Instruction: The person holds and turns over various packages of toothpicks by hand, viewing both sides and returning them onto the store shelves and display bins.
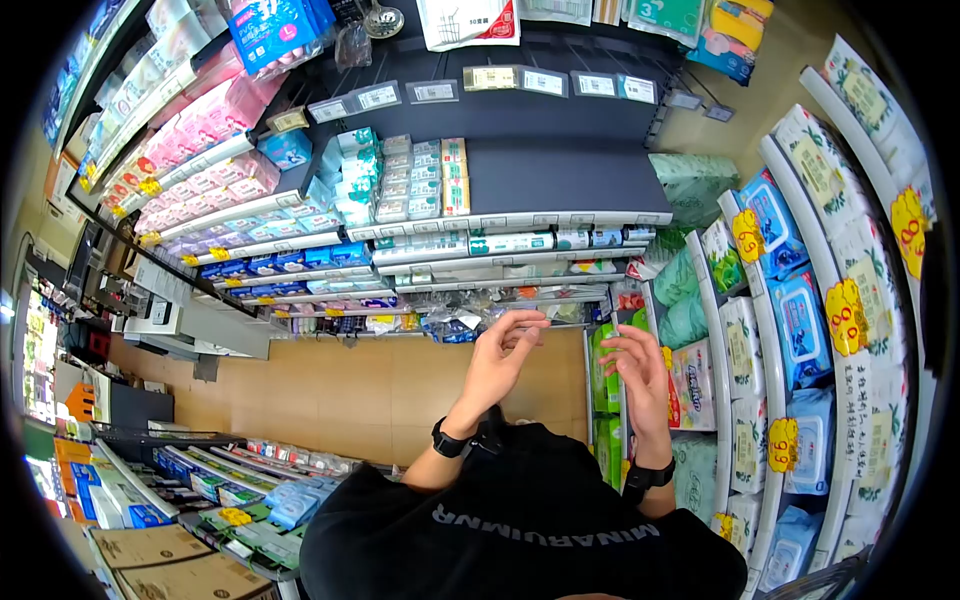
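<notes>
Both hands are raised in front of my chest, apart from each other, with nothing in them. My left hand (501, 358) has its fingers loosely bent to the right, above the tiled floor and near the lowest shelf's plastic-wrapped goods (452, 326). My right hand (640, 372) has its fingers spread and curled to the left, beside the green packages (606, 372) at the foot of the right shelves. Neither hand touches any goods. A black band sits on each wrist.
Ahead, a dark shelf (560, 180) carries stacked small tissue packs (410, 180) at its left. Blue wipe packs (800, 325) and white packs line the right shelves. Pink packs (215, 120) fill the upper left. Low shelves and cardboard boxes (190, 575) stand at lower left.
</notes>
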### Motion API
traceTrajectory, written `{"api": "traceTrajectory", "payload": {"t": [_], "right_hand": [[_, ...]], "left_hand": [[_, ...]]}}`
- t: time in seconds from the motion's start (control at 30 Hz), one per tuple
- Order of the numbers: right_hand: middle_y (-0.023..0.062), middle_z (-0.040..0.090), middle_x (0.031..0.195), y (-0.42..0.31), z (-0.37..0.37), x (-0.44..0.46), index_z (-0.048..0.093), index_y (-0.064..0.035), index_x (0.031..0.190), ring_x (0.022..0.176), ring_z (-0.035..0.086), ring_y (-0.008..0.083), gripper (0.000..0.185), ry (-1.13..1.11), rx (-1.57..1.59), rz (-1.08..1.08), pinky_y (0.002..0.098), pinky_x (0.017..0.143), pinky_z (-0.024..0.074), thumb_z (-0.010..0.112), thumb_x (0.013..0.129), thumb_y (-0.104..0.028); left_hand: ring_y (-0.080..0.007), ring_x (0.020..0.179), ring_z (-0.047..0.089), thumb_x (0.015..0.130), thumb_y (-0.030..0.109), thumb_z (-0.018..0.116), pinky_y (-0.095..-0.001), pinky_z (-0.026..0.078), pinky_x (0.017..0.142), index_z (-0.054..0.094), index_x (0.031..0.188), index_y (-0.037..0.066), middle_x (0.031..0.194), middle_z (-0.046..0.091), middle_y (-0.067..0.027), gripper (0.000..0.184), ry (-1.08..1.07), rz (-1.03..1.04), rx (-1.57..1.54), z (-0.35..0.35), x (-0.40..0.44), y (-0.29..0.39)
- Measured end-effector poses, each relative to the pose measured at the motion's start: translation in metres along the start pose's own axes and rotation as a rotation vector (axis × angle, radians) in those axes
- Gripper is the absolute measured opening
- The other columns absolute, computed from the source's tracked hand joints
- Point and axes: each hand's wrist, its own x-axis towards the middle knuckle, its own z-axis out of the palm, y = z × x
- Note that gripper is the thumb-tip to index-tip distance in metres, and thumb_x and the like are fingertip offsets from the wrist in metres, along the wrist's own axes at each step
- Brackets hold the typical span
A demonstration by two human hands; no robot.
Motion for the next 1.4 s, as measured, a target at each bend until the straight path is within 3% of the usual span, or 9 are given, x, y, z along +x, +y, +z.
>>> {"api": "traceTrajectory", "payload": {"t": [0.8, 1.4], "right_hand": [[0.0169, 0.062, 0.117, -0.024, -0.011, -0.189, 0.044, 0.0015, 0.135, 0.096, 0.063, 0.0172, 0.043, 0.166, 0.041, -0.098, 0.0287, 0.084, 0.0480, 0.057, 0.095, -0.008], [0.0155, 0.062, 0.118, -0.025, 0.007, -0.424, 0.043, 0.0007, 0.136, 0.097, 0.063, 0.0177, 0.044, 0.413, 0.032, -0.091, 0.0290, 0.083, 0.0477, 0.057, 0.095, -0.007]], "left_hand": [[-0.0137, 0.095, 0.065, 0.100, 0.013, 0.057, -0.0280, 0.050, 0.087, 0.060, 0.122, 0.000, 0.116, 0.069, -0.0082, 0.025, -0.203, 0.078, 0.057, 0.058, -0.142, 0.026], [-0.0132, 0.094, 0.065, 0.100, 0.014, 0.057, -0.0258, 0.048, 0.081, 0.060, 0.122, 0.001, 0.117, 0.068, -0.0077, 0.026, -0.489, -0.062, 0.053, 0.119, -0.324, 0.012]]}}
